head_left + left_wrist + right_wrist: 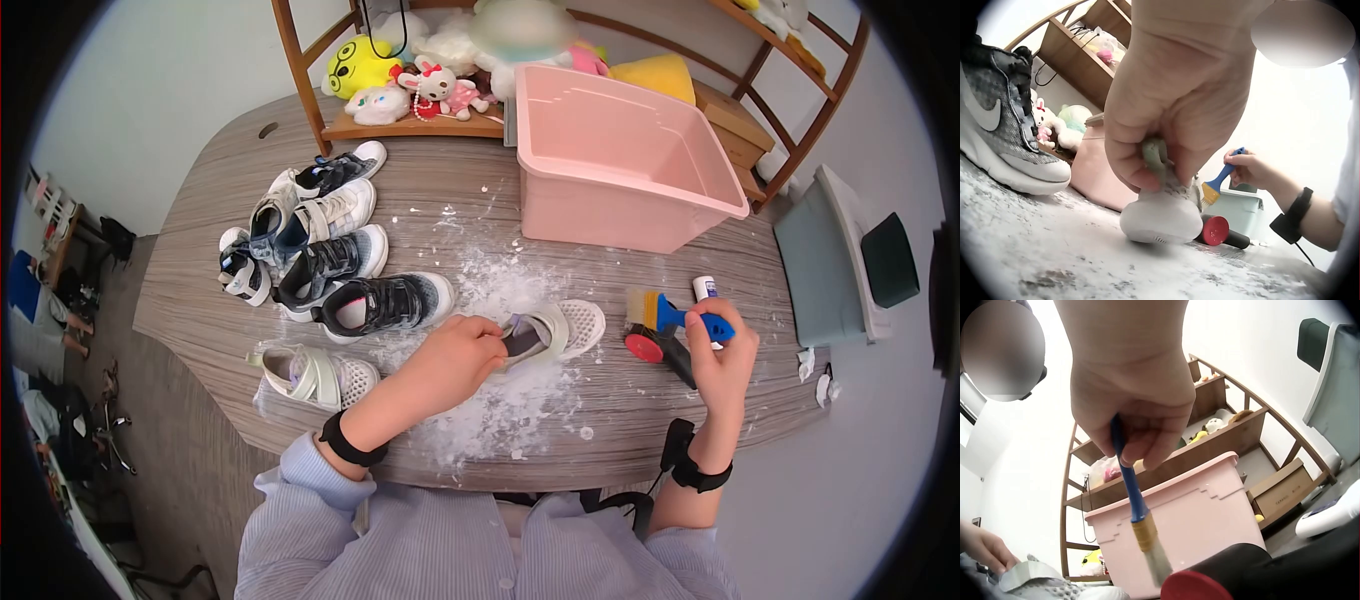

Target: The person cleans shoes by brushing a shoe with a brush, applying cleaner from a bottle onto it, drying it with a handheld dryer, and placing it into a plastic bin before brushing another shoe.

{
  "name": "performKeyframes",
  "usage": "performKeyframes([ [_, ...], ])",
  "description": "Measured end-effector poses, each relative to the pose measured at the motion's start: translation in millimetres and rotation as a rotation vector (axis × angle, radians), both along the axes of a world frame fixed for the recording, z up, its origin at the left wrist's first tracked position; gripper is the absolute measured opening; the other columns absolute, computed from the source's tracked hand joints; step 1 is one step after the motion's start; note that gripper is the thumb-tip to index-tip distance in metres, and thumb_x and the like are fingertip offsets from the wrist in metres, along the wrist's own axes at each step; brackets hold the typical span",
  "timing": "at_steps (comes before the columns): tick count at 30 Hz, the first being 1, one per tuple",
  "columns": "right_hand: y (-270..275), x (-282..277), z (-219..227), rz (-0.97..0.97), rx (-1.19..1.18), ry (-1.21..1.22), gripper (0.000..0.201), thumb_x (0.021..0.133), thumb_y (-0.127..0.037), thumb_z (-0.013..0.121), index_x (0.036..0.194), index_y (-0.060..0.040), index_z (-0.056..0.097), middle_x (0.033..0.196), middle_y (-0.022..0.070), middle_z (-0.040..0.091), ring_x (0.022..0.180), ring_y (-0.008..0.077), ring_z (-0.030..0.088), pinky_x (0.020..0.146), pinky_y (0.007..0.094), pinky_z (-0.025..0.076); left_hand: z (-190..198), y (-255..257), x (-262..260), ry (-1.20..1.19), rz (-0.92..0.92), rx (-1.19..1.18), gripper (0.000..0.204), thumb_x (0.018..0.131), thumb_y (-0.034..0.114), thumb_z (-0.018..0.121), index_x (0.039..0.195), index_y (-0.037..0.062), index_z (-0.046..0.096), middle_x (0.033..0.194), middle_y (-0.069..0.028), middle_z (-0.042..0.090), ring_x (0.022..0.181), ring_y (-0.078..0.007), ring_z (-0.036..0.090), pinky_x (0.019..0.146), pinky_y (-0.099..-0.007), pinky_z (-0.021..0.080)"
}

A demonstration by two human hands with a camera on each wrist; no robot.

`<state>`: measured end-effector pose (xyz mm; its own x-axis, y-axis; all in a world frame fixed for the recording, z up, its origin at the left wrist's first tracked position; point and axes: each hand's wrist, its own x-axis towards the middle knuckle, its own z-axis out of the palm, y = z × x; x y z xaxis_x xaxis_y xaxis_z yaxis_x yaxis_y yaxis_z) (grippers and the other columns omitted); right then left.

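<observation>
A small white shoe (556, 330) lies on its side in white powder (500, 400) on the wooden table (200, 310). My left hand (455, 355) grips its heel end; in the left wrist view the fingers (1147, 169) pinch the shoe (1161, 215) at its strap. My right hand (722, 360) holds a blue-handled brush (680, 316) above the table to the right of the shoe. The right wrist view shows the brush (1138, 519) pointing bristles down, held by the fingertips (1141, 440).
Several other shoes (330, 260) lie in a group at the left, one white sandal (318, 375) nearer me. A pink bin (620, 160) stands behind the powder. A black and red roller (660, 350) and a white bottle (705, 290) lie by the brush. Shelves with plush toys (420, 85) stand behind.
</observation>
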<state>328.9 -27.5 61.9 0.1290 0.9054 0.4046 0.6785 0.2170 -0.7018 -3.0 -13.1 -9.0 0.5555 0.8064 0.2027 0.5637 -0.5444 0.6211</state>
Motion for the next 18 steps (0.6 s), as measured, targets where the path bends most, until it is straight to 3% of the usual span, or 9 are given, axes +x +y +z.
performKeyframes([
  [2,-6,-3,1,0.026,-0.017,0.092,0.008,0.087,-0.002,0.071,0.091,0.0017,0.066,0.080,0.0054,0.068,0.065,0.0113,0.059,0.061,0.0244,0.047,2,-4,1,0.020,0.000,-0.012,0.010,0.088,0.011,0.069,0.096,0.0054,0.072,0.116,-0.0135,0.065,0.105,-0.0347,0.059,0.093,-0.0406,0.049],
  [4,-13,-20,4,0.327,-0.105,0.570,0.006,0.088,-0.001,0.070,0.092,-0.0001,0.066,0.078,0.0043,0.066,0.065,0.0104,0.061,0.059,0.0238,0.048,4,-6,0,0.031,-0.003,-0.018,0.010,0.087,0.011,0.069,0.095,0.0062,0.071,0.118,-0.0121,0.065,0.106,-0.0342,0.059,0.093,-0.0411,0.049],
  [5,-14,-26,12,0.407,-0.161,0.497,0.006,0.088,-0.001,0.069,0.094,-0.0009,0.066,0.077,0.0038,0.064,0.067,0.0097,0.063,0.059,0.0228,0.048,4,-8,0,0.042,-0.002,-0.023,0.009,0.087,0.012,0.070,0.094,0.0069,0.071,0.120,-0.0107,0.064,0.107,-0.0336,0.060,0.092,-0.0416,0.050],
  [10,4,-25,-7,0.265,-0.296,0.482,0.005,0.088,-0.002,0.069,0.092,-0.0010,0.066,0.076,0.0028,0.065,0.063,0.0080,0.061,0.055,0.0228,0.047,-1,-12,3,0.052,-0.037,0.025,0.007,0.086,0.011,0.070,0.091,0.0066,0.070,0.118,-0.0105,0.063,0.106,-0.0325,0.059,0.092,-0.0403,0.050],
  [12,8,-20,-2,0.051,-0.253,0.089,0.004,0.089,-0.002,0.069,0.091,-0.0013,0.065,0.076,0.0024,0.066,0.063,0.0071,0.060,0.054,0.0232,0.049,-2,-13,4,0.047,-0.038,0.041,0.006,0.085,0.010,0.071,0.089,0.0056,0.070,0.117,-0.0114,0.062,0.105,-0.0323,0.058,0.092,-0.0397,0.050],
  [16,3,-22,2,-0.001,-0.099,0.082,0.005,0.089,-0.003,0.069,0.092,-0.0005,0.065,0.073,0.0019,0.065,0.062,0.0052,0.058,0.054,0.0218,0.047,-1,-14,4,0.061,-0.027,0.042,0.007,0.084,0.010,0.072,0.090,0.0067,0.070,0.116,-0.0099,0.063,0.104,-0.0314,0.059,0.091,-0.0394,0.050],
  [18,-1,-39,6,0.144,-0.088,0.594,0.006,0.089,-0.003,0.070,0.092,-0.0007,0.065,0.071,0.0011,0.064,0.061,0.0047,0.057,0.054,0.0220,0.045,0,-13,4,0.072,-0.025,0.041,0.007,0.084,0.010,0.072,0.091,0.0075,0.070,0.116,-0.0089,0.063,0.104,-0.0313,0.059,0.090,-0.0393,0.050],
])
